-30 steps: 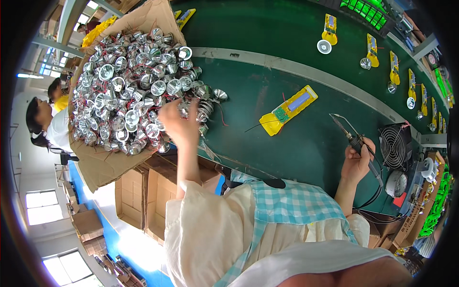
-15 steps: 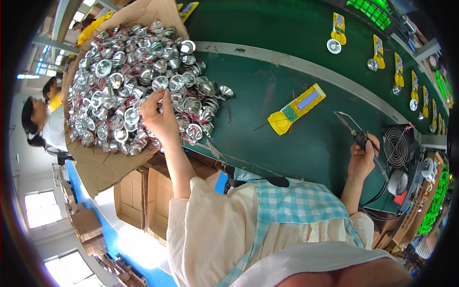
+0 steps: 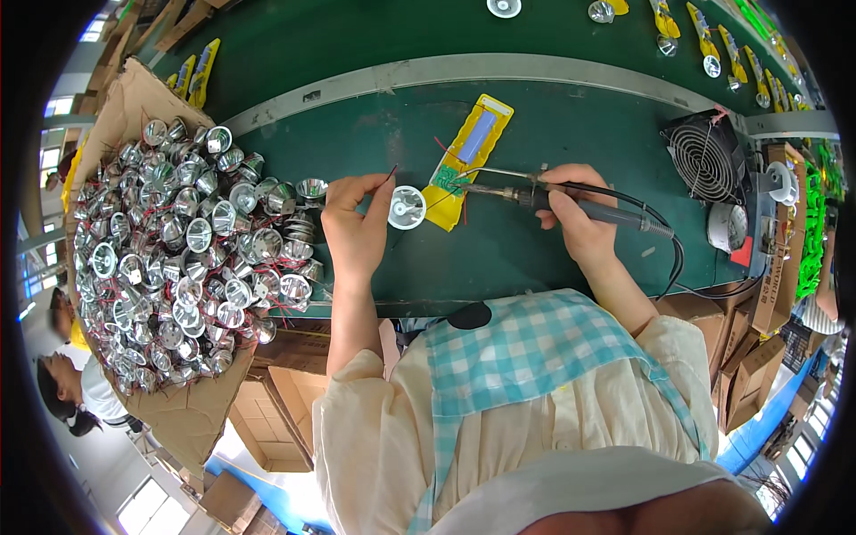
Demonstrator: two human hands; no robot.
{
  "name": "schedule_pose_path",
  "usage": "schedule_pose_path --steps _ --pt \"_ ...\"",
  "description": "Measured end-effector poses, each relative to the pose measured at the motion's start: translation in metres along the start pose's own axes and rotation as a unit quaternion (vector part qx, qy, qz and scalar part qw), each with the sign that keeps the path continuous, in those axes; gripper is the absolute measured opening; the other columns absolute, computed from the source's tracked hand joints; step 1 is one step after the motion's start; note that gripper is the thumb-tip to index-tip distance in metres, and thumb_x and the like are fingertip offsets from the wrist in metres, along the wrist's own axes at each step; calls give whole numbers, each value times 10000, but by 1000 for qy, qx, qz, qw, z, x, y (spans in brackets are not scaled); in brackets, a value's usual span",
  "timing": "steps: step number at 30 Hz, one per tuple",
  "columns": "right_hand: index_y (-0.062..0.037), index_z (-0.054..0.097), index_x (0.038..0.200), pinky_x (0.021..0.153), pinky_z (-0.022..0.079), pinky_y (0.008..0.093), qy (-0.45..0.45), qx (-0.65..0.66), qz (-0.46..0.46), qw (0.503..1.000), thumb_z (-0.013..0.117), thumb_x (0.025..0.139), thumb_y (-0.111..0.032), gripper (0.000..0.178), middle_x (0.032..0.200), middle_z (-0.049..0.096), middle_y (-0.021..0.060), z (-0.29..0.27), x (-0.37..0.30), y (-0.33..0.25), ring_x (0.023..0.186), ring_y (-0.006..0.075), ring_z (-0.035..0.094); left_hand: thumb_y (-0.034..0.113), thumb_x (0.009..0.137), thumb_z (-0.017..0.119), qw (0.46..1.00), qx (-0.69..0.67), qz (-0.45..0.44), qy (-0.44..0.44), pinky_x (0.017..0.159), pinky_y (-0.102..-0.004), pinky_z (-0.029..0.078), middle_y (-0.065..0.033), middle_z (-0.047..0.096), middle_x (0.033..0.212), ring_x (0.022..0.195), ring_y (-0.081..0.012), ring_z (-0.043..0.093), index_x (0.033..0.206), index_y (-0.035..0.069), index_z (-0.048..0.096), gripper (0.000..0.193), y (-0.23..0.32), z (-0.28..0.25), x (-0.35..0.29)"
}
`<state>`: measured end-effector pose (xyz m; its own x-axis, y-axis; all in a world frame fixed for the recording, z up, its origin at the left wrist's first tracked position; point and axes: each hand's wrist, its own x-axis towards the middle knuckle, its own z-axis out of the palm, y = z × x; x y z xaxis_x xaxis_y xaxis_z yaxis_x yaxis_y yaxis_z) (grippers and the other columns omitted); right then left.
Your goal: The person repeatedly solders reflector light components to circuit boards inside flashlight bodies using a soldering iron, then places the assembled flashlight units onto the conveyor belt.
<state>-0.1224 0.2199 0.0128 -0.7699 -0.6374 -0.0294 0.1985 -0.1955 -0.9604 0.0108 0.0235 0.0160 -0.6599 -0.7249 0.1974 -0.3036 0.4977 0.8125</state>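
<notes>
My left hand is closed in a pinch on a thin dark-red wire, its end poking up past the fingertips. Right beside those fingers is a silver lamp reflector with a pale rim, face up; whether it rests on the table is hard to tell. In my right hand is a soldering iron with a thin bent metal tube along it. Its tip reaches the green circuit board in a yellow torch casing, which also carries a blue-grey battery and loose wires.
Many wired reflectors heap on cardboard at left. A metal rail borders the far green belt, where yellow casings with reflectors lie. A black fan and round white container stand at right. The iron's cable trails nearby.
My left hand has come from the heap to the casing with a wire, a reflector beside it. My right hand has brought the soldering iron left onto the circuit board. The view has shifted.
</notes>
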Motion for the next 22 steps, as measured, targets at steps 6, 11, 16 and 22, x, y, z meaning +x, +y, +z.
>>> schedule_pose_path --steps 6,11,16,22 --pt "-6 509 885 472 419 172 9 7 5 1000 507 729 -10 156 702 519 49 -4 -2 7 543 76 506 35 671 598 998 17 39 36 662 -271 366 -67 530 662 702 -182 472 711 11 587 47 11 -13 9" --pt "-6 509 885 472 416 167 14 15 9 1000 508 732 -13 153 709 523 54 -3 -1 8 542 75 505 25 667 595 999 9 24 -31 550 -261 374 -50 520 609 625 -159 459 708 12 587 44 3 -2 2" --pt "-6 507 892 482 425 171 16 -8 1 1000 513 736 -19 157 712 524 55 -1 -2 10 562 75 505 12 649 589 998 22 -8 -59 542 -263 366 -51 510 584 619 -168 445 704 19 590 55 8 7 -2" --pt "-10 505 904 495 434 179 8 -25 6 1000 515 739 -21 166 723 526 59 -3 -3 11 582 82 512 50 638 609 991 86 72 -66 607 -294 371 -51 533 640 692 -195 456 710 35 599 74 8 15 -7"
